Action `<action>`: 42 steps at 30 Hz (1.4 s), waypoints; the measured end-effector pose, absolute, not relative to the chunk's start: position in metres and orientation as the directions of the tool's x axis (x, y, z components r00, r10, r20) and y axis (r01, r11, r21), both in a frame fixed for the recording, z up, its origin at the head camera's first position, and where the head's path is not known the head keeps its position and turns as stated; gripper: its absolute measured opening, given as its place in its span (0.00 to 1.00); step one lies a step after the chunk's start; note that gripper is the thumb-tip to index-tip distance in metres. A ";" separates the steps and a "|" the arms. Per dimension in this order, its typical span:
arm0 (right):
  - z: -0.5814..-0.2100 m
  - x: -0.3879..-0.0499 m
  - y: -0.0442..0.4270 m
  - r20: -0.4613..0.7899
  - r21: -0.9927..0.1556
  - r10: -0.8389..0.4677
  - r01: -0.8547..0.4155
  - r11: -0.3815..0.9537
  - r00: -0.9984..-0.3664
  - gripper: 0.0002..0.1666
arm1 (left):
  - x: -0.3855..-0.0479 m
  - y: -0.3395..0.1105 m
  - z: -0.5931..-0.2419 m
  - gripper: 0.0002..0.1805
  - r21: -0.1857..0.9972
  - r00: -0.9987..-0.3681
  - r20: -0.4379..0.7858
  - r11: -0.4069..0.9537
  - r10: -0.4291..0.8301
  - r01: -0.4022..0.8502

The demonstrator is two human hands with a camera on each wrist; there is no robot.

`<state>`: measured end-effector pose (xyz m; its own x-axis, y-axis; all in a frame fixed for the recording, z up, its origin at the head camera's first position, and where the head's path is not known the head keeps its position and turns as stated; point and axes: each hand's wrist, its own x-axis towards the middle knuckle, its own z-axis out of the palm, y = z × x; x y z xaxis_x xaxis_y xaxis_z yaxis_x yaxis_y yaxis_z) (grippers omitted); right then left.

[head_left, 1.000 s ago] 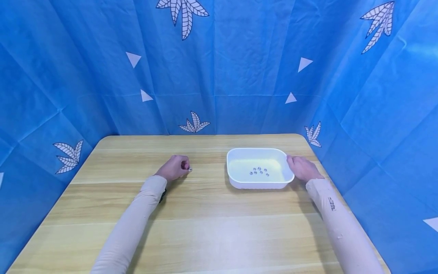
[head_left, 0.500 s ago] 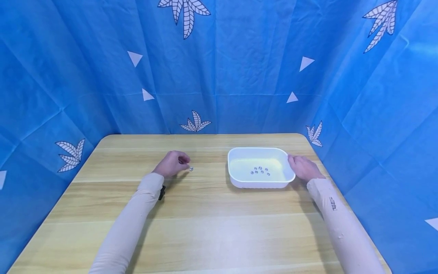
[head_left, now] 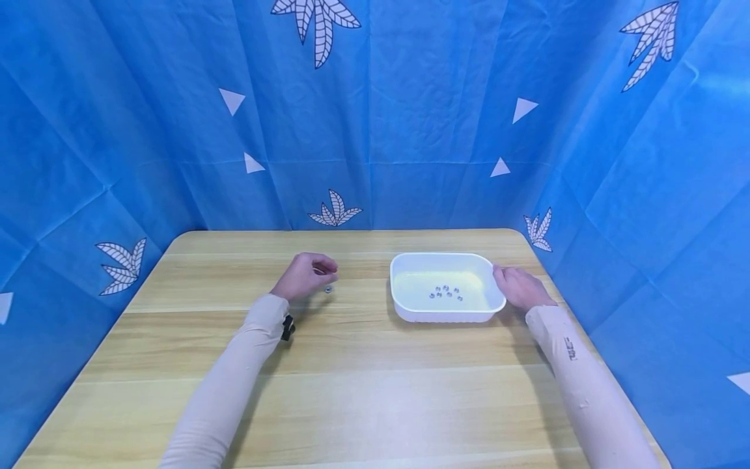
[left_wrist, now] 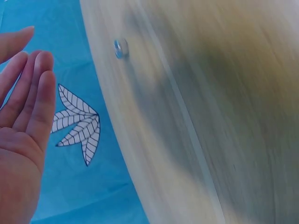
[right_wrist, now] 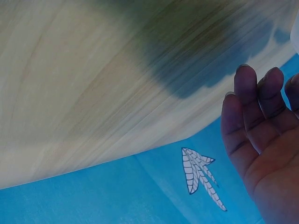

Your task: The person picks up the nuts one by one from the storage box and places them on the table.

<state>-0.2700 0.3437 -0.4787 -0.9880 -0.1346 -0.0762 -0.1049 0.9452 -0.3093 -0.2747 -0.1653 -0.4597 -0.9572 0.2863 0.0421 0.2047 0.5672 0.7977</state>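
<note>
The left hand (head_left: 305,275) has been shifted rightward, its fingers parted from the thumb, nothing held; just below, untouched, a metal piece (head_left: 328,289) is left on the table (head_left: 363,417), so no grasp seems secured. The white tray (head_left: 444,317), holding similar pieces (head_left: 446,288), is gripped by the right hand (head_left: 521,288).

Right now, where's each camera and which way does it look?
Head: on the head, looking forward, down at table, white tub, left grip, right grip, sleeves.
Left wrist: on that wrist, looking past left grip at a small shiny piece.
Right wrist: on that wrist, looking past right grip at table and blue cloth.
Shared: head and left wrist both show that piece.
</note>
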 end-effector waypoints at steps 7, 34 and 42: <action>-0.477 -0.269 0.344 -0.079 -0.313 -0.129 -0.099 0.945 -0.988 0.45 | -0.275 -0.155 -0.460 0.14 0.814 -0.949 0.083 0.528 0.305 0.241; -0.478 -0.269 0.344 -0.085 -0.324 -0.124 -0.091 0.942 -0.989 0.48 | -0.274 -0.110 -0.452 0.15 0.832 -0.926 0.151 0.461 0.347 0.308; -0.478 -0.269 0.344 -0.087 -0.324 -0.118 -0.084 0.942 -0.989 0.48 | -0.276 -0.100 -0.454 0.15 0.841 -0.921 0.149 0.443 0.361 0.310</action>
